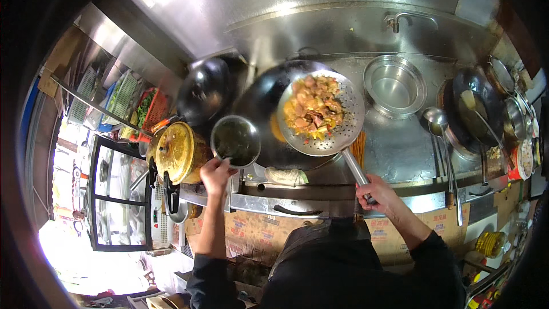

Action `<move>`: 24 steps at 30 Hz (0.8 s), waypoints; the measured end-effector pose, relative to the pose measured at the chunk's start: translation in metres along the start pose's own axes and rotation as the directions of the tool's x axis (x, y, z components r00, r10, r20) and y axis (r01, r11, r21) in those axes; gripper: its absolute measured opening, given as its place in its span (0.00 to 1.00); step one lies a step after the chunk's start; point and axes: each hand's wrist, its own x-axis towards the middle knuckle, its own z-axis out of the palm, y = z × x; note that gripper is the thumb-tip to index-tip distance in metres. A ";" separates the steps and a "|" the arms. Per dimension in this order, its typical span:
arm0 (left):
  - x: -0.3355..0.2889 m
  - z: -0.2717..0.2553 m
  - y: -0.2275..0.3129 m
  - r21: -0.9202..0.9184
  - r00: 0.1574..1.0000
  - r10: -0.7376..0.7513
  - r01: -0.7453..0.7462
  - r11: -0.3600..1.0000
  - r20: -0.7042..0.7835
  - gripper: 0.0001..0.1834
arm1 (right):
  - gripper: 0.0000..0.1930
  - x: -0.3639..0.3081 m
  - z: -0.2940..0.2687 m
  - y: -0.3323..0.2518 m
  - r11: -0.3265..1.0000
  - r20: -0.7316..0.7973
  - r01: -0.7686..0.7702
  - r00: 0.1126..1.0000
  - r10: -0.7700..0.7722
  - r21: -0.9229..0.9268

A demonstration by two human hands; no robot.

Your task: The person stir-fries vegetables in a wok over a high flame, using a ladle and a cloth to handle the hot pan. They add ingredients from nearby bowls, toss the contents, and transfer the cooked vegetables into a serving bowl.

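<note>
My right hand [376, 193] is closed round the handle of a round perforated metal strainer [313, 147], level over a large dark wok [263, 100]. Chunks of cooked meat with yellow and red bits [316, 109] lie heaped in the strainer. To the left, my left hand [217, 175] grips the near rim side of a round metal pot [253, 160]; its inside looks dark, and I cannot tell what it contains. The pot is beside the wok's left edge, next to a pressure cooker with a yellowed lid [175, 150].
A second dark wok [203, 91] stands back left. On the right are a steel basin [421, 88], a ladle [435, 117] and another wok [476, 103] with tools. A bamboo brush [358, 147] and a pale cloth [283, 176] lie near the front edge. A tap [394, 23] juts from the back wall.
</note>
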 end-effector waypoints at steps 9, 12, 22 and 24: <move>0.043 0.065 -0.011 0.785 0.631 0.653 -0.613 0.090 0.418 0.06 | 0.12 0.004 0.003 0.030 0.991 -0.011 0.105 0.994 -0.104 0.084; 0.051 0.067 0.002 0.766 0.580 0.674 -0.642 0.032 0.458 0.07 | 0.12 0.004 -0.001 0.030 0.989 0.017 0.112 0.993 -0.114 0.099; 0.059 0.052 -0.008 0.389 0.909 0.412 -0.359 0.849 -0.061 0.03 | 0.12 0.001 0.000 0.035 0.994 0.011 0.093 0.996 -0.094 0.065; 0.059 0.052 -0.007 0.140 0.969 0.206 -0.187 0.972 -0.138 0.06 | 0.12 -0.001 0.002 0.035 0.996 -0.009 0.086 0.996 -0.086 0.022</move>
